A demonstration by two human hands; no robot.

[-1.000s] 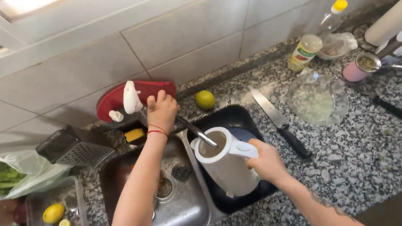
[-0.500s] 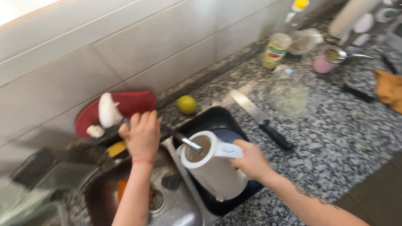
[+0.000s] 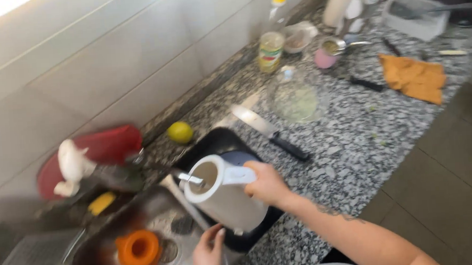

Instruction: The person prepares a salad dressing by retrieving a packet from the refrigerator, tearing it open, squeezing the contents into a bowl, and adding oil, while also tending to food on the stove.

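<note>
White plastic jug (image 3: 221, 197) with a pale handle, tilted over the edge of the steel sink (image 3: 97, 253), held by the right hand (image 3: 267, 184).

From the left: a round orange plastic piece (image 3: 138, 249) lies in the sink; the left hand (image 3: 209, 257) hangs beside the jug's lower wall, fingers loosely apart, holding nothing I can make out; a metal spoon (image 3: 189, 178) sticks from the jug's mouth; the right hand's fingers are wrapped tight round the handle, above the black tray (image 3: 214, 142); a black-handled knife (image 3: 272, 133) lies on the speckled granite counter (image 3: 347, 141).
</note>
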